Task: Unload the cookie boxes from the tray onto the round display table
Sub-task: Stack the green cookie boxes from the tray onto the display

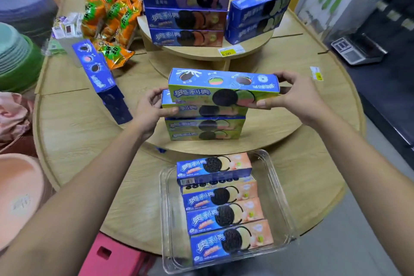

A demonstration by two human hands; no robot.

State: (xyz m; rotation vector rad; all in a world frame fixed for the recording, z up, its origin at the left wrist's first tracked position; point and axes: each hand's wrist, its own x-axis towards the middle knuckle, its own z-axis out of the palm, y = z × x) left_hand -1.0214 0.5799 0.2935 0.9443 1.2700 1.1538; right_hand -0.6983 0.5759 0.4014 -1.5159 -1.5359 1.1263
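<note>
Both hands, left hand (154,107) and right hand (289,96), hold one green cookie box (224,89) by its ends, grip closed on it, atop three matching boxes (205,126) stacked on the round display surface (74,123). Judged roughly half done: five peach-coloured boxes (224,206) remain in the clear plastic tray (281,206). Boxes bear Chinese Oreo-style lettering; a yellow price tag (230,51) reads 6.00.

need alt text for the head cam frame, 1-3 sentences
Both hands, left hand and right hand, hold a green cookie box by its ends over a stack of matching boxes on the round display table. Nearer the camera, a clear plastic tray holds several peach-coloured cookie boxes.
</note>
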